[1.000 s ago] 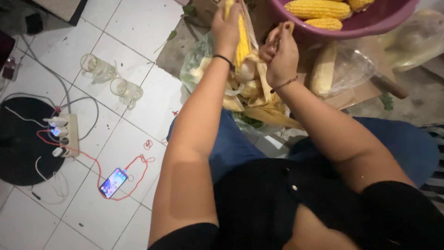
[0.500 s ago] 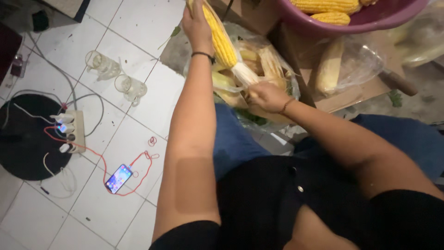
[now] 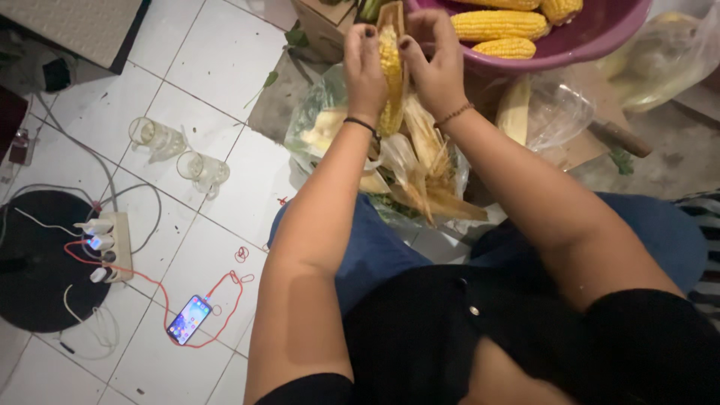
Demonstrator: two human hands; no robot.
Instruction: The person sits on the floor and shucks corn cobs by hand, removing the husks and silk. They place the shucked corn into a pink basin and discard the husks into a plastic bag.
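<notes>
A half-husked corn cob is gripped upright by the left hand and right hand; peeled cobs fill the far basin, husks piled near

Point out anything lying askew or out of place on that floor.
Two glass mugs lie tipped on their sides on the white tiles. A phone charges on the floor by a red cable, near the husk pile.

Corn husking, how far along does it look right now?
Done: bare yellow cobs lie in the purple plastic basin. In hand: left hand and right hand grip a partly husked yellow corn ear, pale husks hanging. Left: a cob in a clear bag.
</notes>
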